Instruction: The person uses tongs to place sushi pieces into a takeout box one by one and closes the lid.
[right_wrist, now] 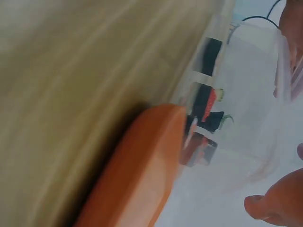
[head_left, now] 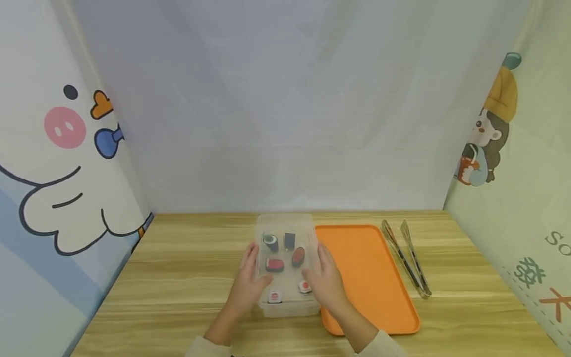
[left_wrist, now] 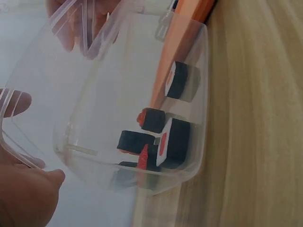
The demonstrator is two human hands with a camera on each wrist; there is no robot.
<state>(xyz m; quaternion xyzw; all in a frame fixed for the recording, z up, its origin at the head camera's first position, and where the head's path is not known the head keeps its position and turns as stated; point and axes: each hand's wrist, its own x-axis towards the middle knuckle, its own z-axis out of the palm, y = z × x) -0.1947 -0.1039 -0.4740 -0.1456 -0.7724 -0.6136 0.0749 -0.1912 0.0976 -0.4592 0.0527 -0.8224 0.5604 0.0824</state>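
A clear plastic box (head_left: 292, 310) stands on the wooden table in front of the person, in the middle of the head view. Several toy sushi pieces (head_left: 274, 265) are spread over its bottom, black-wrapped with red, white or green tops. My left hand (head_left: 247, 286) grips the box's left side, thumb over the near rim. On the opposite side my right hand (head_left: 329, 281) holds the box in the same way. In the left wrist view, black-wrapped sushi rolls (left_wrist: 176, 142) show through the clear wall, with fingers (left_wrist: 19, 103) at the rim.
An orange tray (head_left: 370, 277) lies flat right beside the box, partly behind the right hand. Metal tongs (head_left: 408, 265) with black grips rest spread apart to the right of the tray. A pale curtain (head_left: 285, 109) hangs behind the table, with printed cloths at both sides.
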